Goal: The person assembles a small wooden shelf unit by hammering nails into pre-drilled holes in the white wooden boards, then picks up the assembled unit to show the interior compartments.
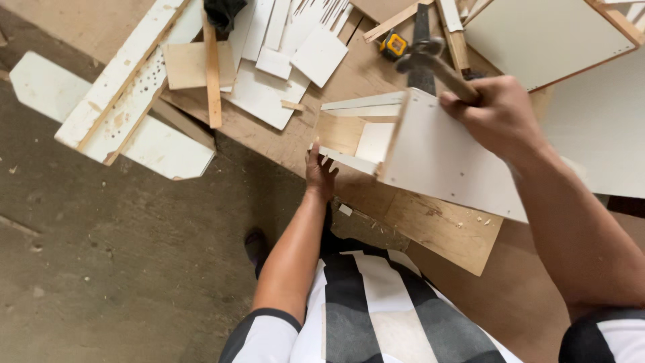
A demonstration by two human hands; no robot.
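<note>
My right hand grips the wooden handle of a hammer, whose metal head hangs just above the top edge of a white board box. The box is a small open assembly of white-faced panels with a bare wooden inside. It rests on a brown plywood worktop. My left hand presses against the box's near left corner, fingers spread on the white edge.
White board offcuts, thin wooden strips and a yellow tape measure lie on the worktop beyond the box. A large white panel lies at the top right. White boards lean off the bench over the concrete floor.
</note>
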